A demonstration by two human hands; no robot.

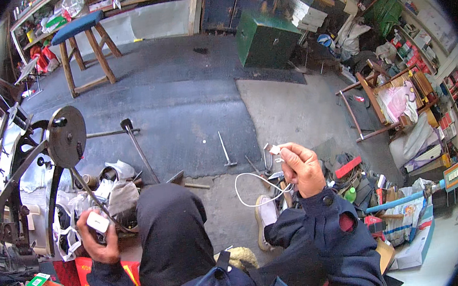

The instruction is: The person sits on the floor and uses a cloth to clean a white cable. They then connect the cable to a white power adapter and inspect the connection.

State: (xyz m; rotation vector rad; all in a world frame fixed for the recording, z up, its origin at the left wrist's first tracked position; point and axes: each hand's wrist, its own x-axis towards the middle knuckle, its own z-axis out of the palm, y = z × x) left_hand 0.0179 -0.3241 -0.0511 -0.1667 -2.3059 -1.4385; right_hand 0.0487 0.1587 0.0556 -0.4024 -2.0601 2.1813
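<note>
My left hand (99, 243) is closed around a small white charger block (98, 221), which has a dark slot on its upper face. Between the thumb and fingers of my right hand (304, 171) is the plug end (274, 150) of a white charging cable (238, 191). The cable hangs from that hand in a loose loop. The two hands are well apart, on either side of my dark-covered knee (172, 227), so plug and block do not touch.
A black cast-iron hand machine with a round wheel (66, 137) stands at my left. Hammers, including a small one (225, 150), lie on the floor ahead. Beyond are a blue-topped stool (78, 28) and a green box (267, 38). Tools and scraps crowd my right side.
</note>
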